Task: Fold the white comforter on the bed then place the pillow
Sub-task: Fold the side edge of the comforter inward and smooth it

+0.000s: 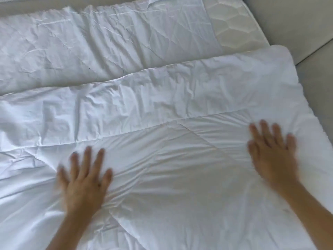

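Note:
The white comforter lies in wrinkled layers across the bed, with a folded edge running from left to upper right. My left hand lies flat on its near part, fingers spread and straight. My right hand presses flat on the comforter near its right edge, fingers also spread. Both hands look blurred. No pillow shows in this view.
A strip of quilted mattress is bare at the upper right, beyond the comforter. Past the bed's right side runs a pale floor or wall surface. A folded white fabric corner sits at the top edge.

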Motion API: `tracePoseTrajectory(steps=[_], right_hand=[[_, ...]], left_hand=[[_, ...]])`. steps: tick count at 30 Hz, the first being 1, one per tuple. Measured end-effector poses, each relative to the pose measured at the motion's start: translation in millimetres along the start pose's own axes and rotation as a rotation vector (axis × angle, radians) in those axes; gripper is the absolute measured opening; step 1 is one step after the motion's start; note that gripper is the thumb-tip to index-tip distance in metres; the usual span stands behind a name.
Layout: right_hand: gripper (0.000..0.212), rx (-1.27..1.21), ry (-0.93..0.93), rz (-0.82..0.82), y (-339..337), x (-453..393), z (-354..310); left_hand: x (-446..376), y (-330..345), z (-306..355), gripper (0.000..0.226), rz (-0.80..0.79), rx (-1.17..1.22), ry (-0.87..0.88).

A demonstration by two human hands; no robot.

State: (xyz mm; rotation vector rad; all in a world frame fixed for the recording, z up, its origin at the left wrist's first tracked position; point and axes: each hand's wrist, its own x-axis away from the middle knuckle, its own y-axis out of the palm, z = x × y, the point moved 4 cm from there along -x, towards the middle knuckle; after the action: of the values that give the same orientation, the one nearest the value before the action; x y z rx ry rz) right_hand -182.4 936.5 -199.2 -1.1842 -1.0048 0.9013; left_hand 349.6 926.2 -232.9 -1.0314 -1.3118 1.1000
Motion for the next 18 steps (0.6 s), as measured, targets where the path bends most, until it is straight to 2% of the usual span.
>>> tracePoseTrajectory(steps=[2,3,4,5,6,7,9,10,11,12,13,16,18], right_hand=[[0.063,-0.074,0.300,-0.065,-7,8,65],[0.066,-0.111,0.403,-0.071,-12,13,73],[0.068,-0.150,0.449,-0.060,-17,20,68],[0.069,-0.171,0.414,-0.051,-21,29,47],[0.068,-0.164,0.305,-0.015,-24,41,13],[0.066,-0.143,0.144,0.019,-25,55,-30],[0.062,-0.095,-0.246,0.050,-19,94,-112],[0.059,-0.073,-0.391,0.055,-13,113,-133],[0.057,-0.059,-0.460,0.046,-7,123,-130],[0.056,-0.047,-0.446,0.050,2,126,-103],[0.055,-0.026,-0.340,0.052,10,127,-62],[0.059,-0.019,0.075,-0.062,23,142,67],[0.063,-0.095,0.248,-0.162,30,150,97]], left_hand=[[18,2,-54,0.072,-0.053,0.068,-0.139],[23,-2,-59,0.072,-0.057,0.121,-0.176],[26,-5,-49,0.071,-0.056,0.186,-0.209],[30,-10,-24,0.071,-0.059,0.248,-0.228],[34,-17,13,0.071,-0.051,0.277,-0.189],[39,-25,56,0.072,-0.029,0.276,-0.078],[63,-27,145,0.069,-0.006,0.204,0.246],[77,-23,174,0.067,-0.020,0.157,0.379],[86,-18,187,0.066,-0.039,0.111,0.458],[91,-9,183,0.066,-0.061,0.071,0.476],[95,-1,167,0.066,-0.058,0.049,0.443],[105,14,108,0.070,-0.064,-0.029,0.363],[103,15,93,0.073,-0.122,-0.042,0.324]])
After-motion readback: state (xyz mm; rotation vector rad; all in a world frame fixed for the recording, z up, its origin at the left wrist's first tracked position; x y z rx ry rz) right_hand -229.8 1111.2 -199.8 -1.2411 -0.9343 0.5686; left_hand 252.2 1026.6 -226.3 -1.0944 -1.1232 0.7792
